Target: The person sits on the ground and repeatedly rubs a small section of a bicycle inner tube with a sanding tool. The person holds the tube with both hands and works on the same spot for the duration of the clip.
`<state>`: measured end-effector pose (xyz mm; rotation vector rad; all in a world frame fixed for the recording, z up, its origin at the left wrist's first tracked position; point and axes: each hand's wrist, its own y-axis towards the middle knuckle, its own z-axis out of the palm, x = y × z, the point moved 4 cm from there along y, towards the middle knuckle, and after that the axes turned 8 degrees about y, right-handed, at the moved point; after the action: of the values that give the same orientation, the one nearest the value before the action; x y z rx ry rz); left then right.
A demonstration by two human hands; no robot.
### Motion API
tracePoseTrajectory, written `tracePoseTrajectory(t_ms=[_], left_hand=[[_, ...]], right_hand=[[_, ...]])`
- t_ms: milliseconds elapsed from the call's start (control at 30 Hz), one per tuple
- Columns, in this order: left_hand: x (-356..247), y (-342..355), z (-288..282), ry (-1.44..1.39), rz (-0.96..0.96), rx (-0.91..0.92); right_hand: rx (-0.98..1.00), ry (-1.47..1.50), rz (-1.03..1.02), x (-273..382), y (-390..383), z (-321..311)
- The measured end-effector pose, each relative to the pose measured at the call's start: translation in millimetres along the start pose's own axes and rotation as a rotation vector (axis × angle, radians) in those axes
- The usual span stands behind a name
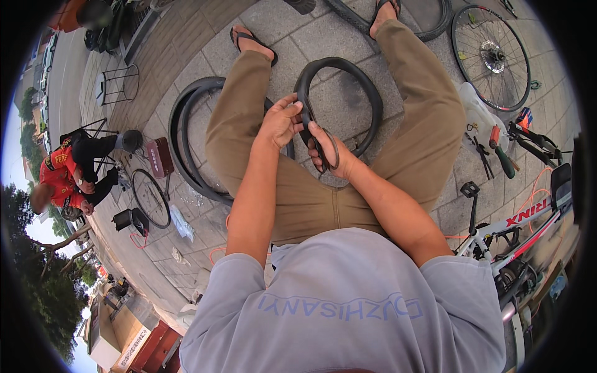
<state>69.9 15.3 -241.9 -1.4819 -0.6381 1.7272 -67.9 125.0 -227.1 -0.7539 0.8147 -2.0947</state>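
Note:
A black bicycle inner tube hangs in a loop between my knees. My left hand is closed round its left side, thumb and fingers pinching the rubber. Just below and to the right, my right hand grips a pair of dark scissors, with the handle loops round its fingers. Their blades point up along the tube beside my left fingers. Whether the blades are apart, or touch the rubber, I cannot tell.
Black tyres lie left of my leg. A spoked wheel lies at the far right, above pliers and a screwdriver. A white bicycle stands at the right. A seated person in red is at the left.

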Motion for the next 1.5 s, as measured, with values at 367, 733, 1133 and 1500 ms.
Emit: tracePoseTrajectory(t_ms=[367,733,1133,1500], left_hand=[[0.1,-1.9,2.1,-0.011,-0.007,0.008],[-14.7,11.5,-2.4,0.053,-0.103,0.074],[-60.8,42.3,21.6,0.553,-0.009,0.049],[-29.0,19.1,-9.4,0.035,0.069,0.018]], right_hand=[[-0.046,0.009,-0.038,-1.2,0.0,1.4],[-0.117,-0.136,-0.121,0.7,-0.1,-2.9],[-0.156,-0.125,-0.212,13.6,-2.3,-5.8],[-0.114,-0.403,-0.143,34.8,-1.9,-16.8]])
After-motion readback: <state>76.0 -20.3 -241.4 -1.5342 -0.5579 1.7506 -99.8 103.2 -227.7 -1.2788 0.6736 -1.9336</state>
